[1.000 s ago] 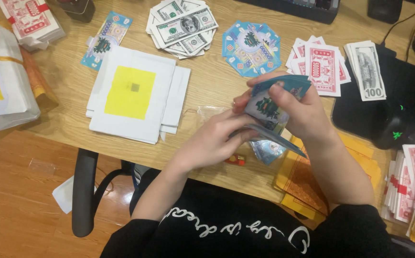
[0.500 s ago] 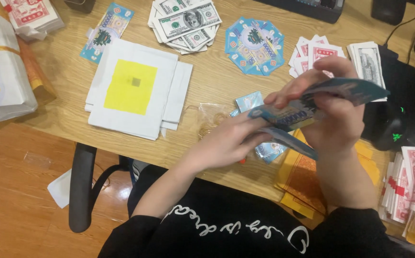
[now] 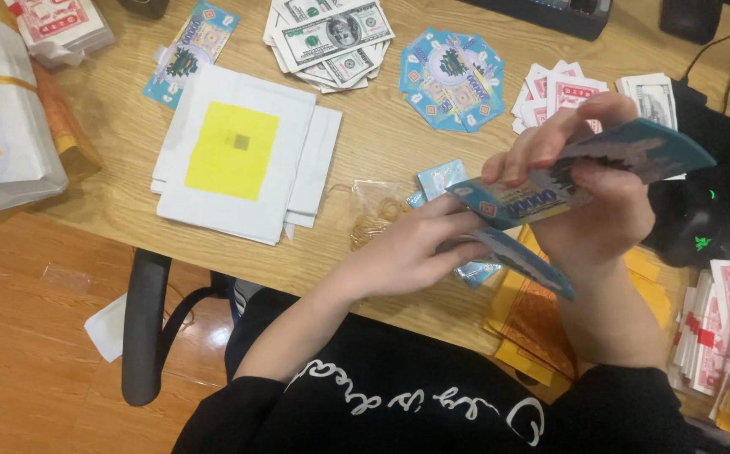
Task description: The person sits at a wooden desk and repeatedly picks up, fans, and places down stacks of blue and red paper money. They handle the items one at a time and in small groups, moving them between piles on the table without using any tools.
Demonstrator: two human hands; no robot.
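Observation:
My right hand (image 3: pixel 590 181) grips a bent stack of blue paper notes (image 3: pixel 579 172), its thumb and fingers curled over the top edge. My left hand (image 3: pixel 411 248) pinches the lower notes (image 3: pixel 520 256) of that stack and peels them downward, away from the rest. Both hands hover above the front edge of the wooden table (image 3: pixel 373 134). Under the left hand lie a small clear bag of rubber bands (image 3: pixel 373 214) and a few small blue packets (image 3: pixel 440 178).
A white paper stack with a yellow square (image 3: pixel 239 155) lies left. Farther back sit a fan of grey banknotes (image 3: pixel 331 38), an octagonal fan of blue notes (image 3: pixel 453 80) and red-and-white notes (image 3: pixel 562 92). Orange and yellow paper (image 3: pixel 541 328) lies right. A black chair armrest (image 3: pixel 146 324) stands below.
My right hand has lifted and swung the blue stack up and to the right. My left hand has followed and now pulls the lower notes apart from it.

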